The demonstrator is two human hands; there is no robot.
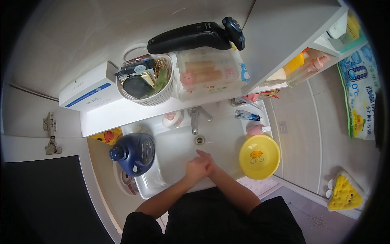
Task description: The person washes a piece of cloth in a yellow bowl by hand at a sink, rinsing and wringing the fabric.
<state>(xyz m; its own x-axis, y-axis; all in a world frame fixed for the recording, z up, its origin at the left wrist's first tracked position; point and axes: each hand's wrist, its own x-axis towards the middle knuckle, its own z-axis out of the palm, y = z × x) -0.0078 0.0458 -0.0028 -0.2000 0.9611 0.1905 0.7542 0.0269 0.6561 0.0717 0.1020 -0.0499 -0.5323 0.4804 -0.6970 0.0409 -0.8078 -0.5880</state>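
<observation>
My left hand (pixel 196 168) and my right hand (pixel 208 161) are clasped together over the near part of the white sink (pixel 221 150). Their fingers are closed round each other, and one digit points out toward the drain (pixel 199 140). Most of the fingers are hidden by the overlap, and I make out no object between the palms. Beyond the hands stands the chrome faucet (pixel 194 122), apart from them. A pink-and-white bottle (pixel 172 119) is to the faucet's left.
A blue jug (pixel 136 154) stands on the sink's left side; a yellow basin (pixel 260 157) is at its right, near a pink pump bottle (pixel 256 129) and a tube (pixel 247 115). Overhead, a shelf carries a white basket (pixel 156 97), a white box (pixel 89 90) and a black shaver (pixel 191 38).
</observation>
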